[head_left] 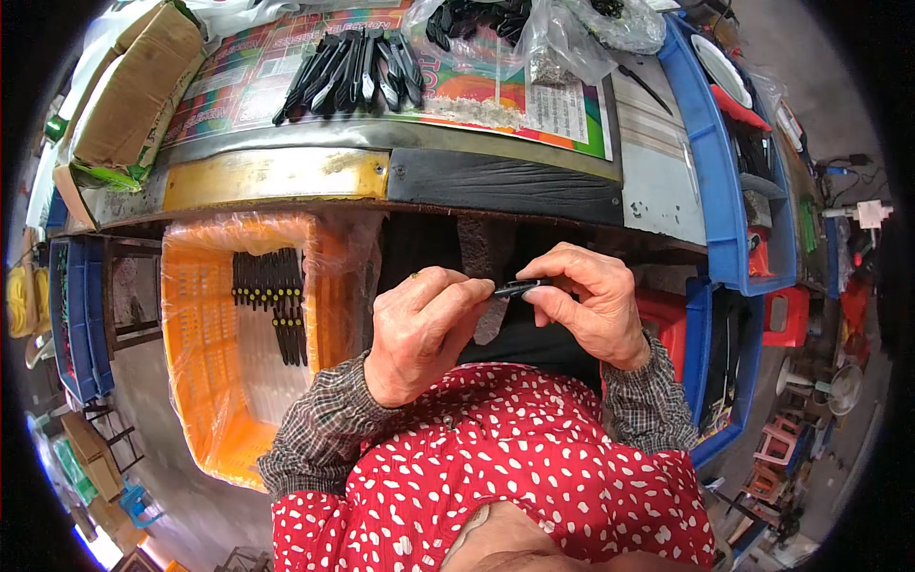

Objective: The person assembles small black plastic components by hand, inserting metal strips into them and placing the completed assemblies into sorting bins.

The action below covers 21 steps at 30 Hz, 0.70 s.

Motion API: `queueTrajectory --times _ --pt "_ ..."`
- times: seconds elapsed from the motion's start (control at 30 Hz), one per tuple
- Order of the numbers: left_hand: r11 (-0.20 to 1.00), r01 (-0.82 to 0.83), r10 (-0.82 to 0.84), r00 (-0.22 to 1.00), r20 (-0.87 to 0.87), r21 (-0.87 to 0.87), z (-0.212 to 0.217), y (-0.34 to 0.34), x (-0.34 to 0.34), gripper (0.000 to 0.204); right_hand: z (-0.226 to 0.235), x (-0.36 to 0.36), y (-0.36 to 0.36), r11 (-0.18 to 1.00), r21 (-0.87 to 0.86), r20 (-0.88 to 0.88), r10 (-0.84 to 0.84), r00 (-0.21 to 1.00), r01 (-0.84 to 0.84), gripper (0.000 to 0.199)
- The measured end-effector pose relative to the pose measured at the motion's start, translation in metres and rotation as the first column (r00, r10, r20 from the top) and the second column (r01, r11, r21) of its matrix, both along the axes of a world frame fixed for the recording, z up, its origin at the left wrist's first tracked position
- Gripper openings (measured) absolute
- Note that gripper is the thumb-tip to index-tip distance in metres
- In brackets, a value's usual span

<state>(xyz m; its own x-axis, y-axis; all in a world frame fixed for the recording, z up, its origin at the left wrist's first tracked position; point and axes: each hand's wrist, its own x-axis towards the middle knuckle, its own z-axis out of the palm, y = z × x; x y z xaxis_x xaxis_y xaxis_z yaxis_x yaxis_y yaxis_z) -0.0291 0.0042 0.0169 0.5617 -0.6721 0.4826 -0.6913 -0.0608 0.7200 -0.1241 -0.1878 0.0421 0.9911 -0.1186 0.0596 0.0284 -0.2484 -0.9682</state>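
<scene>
Over my lap, both hands meet on a slender black part (520,287). My left hand (419,329) is closed, pinching its left end between thumb and fingers. At the other end my right hand (593,297) grips it with thumb and bent fingers, covering that tip. To the left of my hands stands an orange plastic crate (202,367) lined with clear film. Inside it lie rows of slim black pieces (270,278) with small yellow dots. On the table ahead, black and grey handle-like pieces (351,71) are heaped side by side.
The table's front edge (505,186) runs just beyond my hands. A worn cardboard box (138,105) sits at far left, and clear plastic bags (572,48) at the back. A blue tray (701,143) stands at right, above a blue bin (699,329).
</scene>
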Motion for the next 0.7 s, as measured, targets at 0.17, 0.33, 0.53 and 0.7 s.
queueTrajectory --times 0.17,0.33,0.53,0.7 --pt "1.000 0.003 -0.003 1.000 0.005 -0.008 -0.004 0.002 0.003 0.025 -0.003 0.002 0.002 0.999 0.047 -0.040 0.003 0.999 -0.001 0.013" --pt "1.000 0.008 -0.008 1.000 -0.006 -0.011 -0.008 0.001 0.004 0.025 -0.007 0.002 0.002 0.995 0.095 -0.046 0.013 0.999 -0.008 0.013" --pt "1.000 0.019 -0.019 1.000 -0.020 -0.008 -0.011 0.002 0.004 0.026 -0.009 0.004 0.004 0.995 0.097 -0.053 0.026 0.998 -0.020 0.013" --pt "0.999 0.043 -0.044 0.998 -0.038 -0.007 -0.013 0.003 0.006 0.026 -0.012 0.005 0.001 0.995 0.089 -0.035 0.050 0.998 -0.046 0.013"
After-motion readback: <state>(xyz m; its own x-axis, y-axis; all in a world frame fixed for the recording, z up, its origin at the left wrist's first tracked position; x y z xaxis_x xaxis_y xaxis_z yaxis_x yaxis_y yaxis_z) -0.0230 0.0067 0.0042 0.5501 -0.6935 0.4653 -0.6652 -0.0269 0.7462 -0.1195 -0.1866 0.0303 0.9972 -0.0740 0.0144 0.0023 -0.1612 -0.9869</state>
